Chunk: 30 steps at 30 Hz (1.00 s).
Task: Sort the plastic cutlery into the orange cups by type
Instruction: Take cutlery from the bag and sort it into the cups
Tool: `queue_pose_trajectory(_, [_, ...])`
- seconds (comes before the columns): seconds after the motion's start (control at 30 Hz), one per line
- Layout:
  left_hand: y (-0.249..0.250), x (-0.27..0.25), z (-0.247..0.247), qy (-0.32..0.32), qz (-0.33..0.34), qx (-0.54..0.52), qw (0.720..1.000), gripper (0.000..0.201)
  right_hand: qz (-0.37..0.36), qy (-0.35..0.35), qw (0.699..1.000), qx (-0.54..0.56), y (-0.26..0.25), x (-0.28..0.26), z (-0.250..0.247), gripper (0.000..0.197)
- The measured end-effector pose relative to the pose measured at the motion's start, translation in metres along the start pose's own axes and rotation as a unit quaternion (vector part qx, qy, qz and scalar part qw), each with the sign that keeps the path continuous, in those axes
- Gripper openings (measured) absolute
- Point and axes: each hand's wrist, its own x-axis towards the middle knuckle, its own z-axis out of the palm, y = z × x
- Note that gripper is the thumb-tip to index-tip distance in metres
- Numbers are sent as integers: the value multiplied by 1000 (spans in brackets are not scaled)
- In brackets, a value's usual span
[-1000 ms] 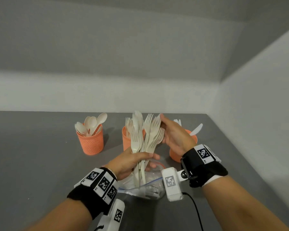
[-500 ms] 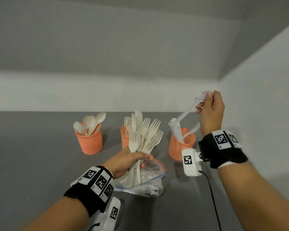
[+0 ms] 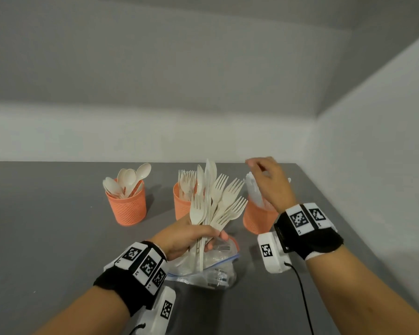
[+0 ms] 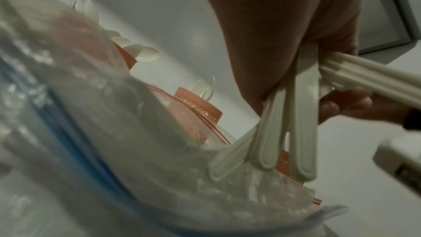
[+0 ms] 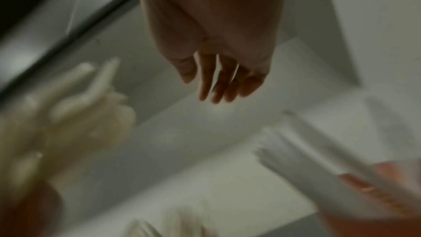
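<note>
Cream plastic, a mixed bunch (image 3: 211, 206): mostly forks, with at least two blades or spoon bowls standing tallest in the middle. Left hand (image 3: 189, 238) grips the bunch by the handles, fingers curled round them, heads fanned upward. Handle ends hang over a crumpled clear bag (image 3: 203, 267) on the grey table (image 3: 46, 238).

Right hand (image 3: 269, 182) is empty, fingers loose and spread; it hovers above the right cup (image 3: 257, 221), which holds white knives. Wrist view is blurred but shows nothing between the fingers.

Three orange cups stand in a row on the table, well apart from each other:
- left cup (image 3: 128, 206): spoons
- middle cup (image 3: 183, 204): forks, partly hidden behind the bunch
- right cup: knives

Judgement: the step in hand is picking the next piece out of the fan.

How to do it well:
1. Take the tall odd pieces first; they stand clear of the fork heads and are the easiest to pinch.
2. Pinch at the head end and draw straight up along the handle line, so neighbours do not drag out.
3. Left hand should loosen only slightly; a slack hold could drop the whole bunch onto the bag.
4. Check the type before dropping: blade and spoon bowl look alike edge-on.
5. Lower handle-first into the cup; the cups look light and could tip if struck on the rim.
</note>
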Motion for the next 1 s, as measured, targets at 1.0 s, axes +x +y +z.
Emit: queue_pose_trajectory(1.0, [-7,11,-2,115,-28,-88,989,12,-67,182,968,162,-42,17,-25,26])
